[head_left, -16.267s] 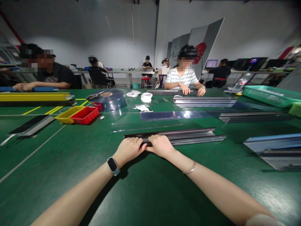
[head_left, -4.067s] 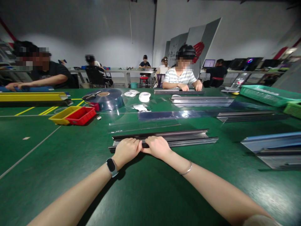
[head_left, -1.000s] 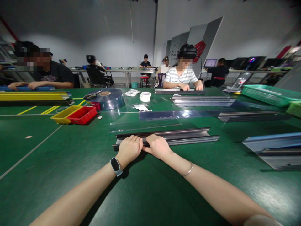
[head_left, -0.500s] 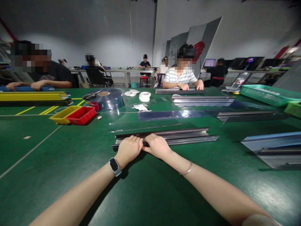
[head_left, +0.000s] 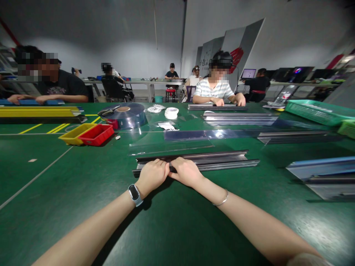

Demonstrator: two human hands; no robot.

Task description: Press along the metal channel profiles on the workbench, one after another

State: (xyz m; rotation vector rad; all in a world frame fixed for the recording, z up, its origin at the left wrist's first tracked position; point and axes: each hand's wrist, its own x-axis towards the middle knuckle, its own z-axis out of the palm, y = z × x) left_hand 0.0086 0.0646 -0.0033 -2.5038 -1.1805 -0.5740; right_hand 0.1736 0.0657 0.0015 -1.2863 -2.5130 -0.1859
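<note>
A long dark metal channel profile point(head_left: 222, 159) lies on the green table point(head_left: 177, 221) in front of me, its hollow side up. Both hands are on its near rail, left of the middle. My left hand point(head_left: 155, 173) is curled over the rail, a watch on the wrist. Close beside it, my right hand point(head_left: 185, 170) grips the same rail, with a thin bracelet further up the arm. The thumbs and fingertips nearly meet; what lies beneath them is hidden. Just behind the profile lies a clear plastic strip point(head_left: 169, 147).
At the left stand a yellow bin point(head_left: 74, 135) and a red bin point(head_left: 97, 135), near a large roll of clear film point(head_left: 130, 116) with scissors point(head_left: 109, 111). More profiles point(head_left: 327, 164) lie at the right. A co-worker point(head_left: 215, 90) sits across, another person point(head_left: 63, 87) at the left.
The whole view has shifted very slightly. Both hands keep the same place on the profile. The co-worker across has moved a little to the right with their profile.
</note>
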